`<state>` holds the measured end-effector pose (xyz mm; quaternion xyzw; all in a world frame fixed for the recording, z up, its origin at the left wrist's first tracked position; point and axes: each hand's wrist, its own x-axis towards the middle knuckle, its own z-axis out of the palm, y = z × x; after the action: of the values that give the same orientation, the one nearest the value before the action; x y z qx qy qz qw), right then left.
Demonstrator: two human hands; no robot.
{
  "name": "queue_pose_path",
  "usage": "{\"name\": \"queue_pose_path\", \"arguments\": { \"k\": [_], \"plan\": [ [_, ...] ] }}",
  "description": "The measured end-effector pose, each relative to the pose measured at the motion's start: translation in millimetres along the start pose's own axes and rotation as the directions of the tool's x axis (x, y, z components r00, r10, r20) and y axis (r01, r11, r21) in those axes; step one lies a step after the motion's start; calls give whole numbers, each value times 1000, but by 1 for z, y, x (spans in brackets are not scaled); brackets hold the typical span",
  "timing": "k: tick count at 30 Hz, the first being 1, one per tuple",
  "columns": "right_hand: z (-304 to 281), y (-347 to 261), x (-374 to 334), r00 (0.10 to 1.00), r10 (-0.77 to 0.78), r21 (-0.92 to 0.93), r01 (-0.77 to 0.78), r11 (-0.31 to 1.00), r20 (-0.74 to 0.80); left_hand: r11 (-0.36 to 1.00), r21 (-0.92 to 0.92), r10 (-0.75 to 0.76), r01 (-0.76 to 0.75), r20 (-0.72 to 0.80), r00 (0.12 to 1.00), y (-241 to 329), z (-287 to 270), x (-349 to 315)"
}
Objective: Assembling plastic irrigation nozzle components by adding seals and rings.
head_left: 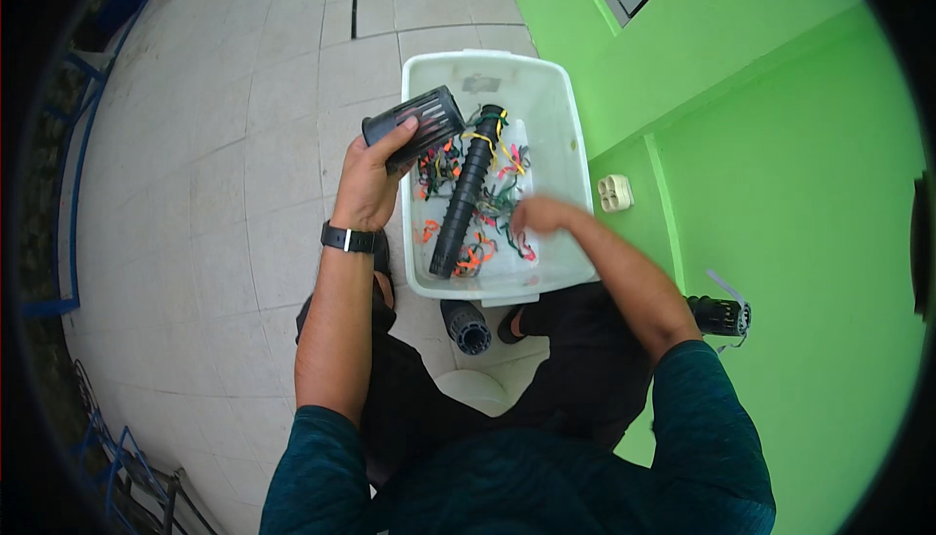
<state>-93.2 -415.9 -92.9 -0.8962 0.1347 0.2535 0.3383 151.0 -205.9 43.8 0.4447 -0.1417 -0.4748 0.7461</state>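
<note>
My left hand is closed around a black slotted plastic cylinder, held tilted over the left rim of a translucent white plastic tub. Inside the tub, a long black ribbed tube lies aslant, with a yellow strip around its upper end. Tangled orange, pink, green and dark strips are scattered beside it on the tub's bottom. Over the tub's right part, my right hand is smeared by motion near the strips. Whether its fingers hold anything cannot be made out.
Between my feet, another black cylinder stands by the tub's near side. A third black cylinder with a grey strap is at my right. A cream block with round holes sits beside the tub, near the green wall. Blue metal frames line the far left.
</note>
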Motion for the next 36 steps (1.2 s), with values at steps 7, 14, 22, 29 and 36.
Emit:
{"name": "queue_pose_path", "arguments": {
  "k": [7, 14, 22, 29, 36],
  "plan": [
    [-43, -161, -36, 872, 256, 486, -24, 874, -417, 995, -94, -8, 14, 72, 997, 16, -32, -12],
    [-66, -166, -40, 503, 152, 451, 550, 703, -851, 997, -77, -2, 14, 164, 986, 4, -26, -2],
    [-74, -167, -51, 303, 255, 366, 404, 838, -918, 998, -43, -36, 48, 248, 968, -9, -7, 10],
    [-72, -165, -49, 175, 192, 236, 275, 932, -966, 997, -46, -52, 64, 243, 969, -13, 14, 9],
    [-76, -157, -53, 273, 125, 204, 286, 936, -954, 997, -3, -69, 73, 285, 956, -12, 12, 7]
  ]
}}
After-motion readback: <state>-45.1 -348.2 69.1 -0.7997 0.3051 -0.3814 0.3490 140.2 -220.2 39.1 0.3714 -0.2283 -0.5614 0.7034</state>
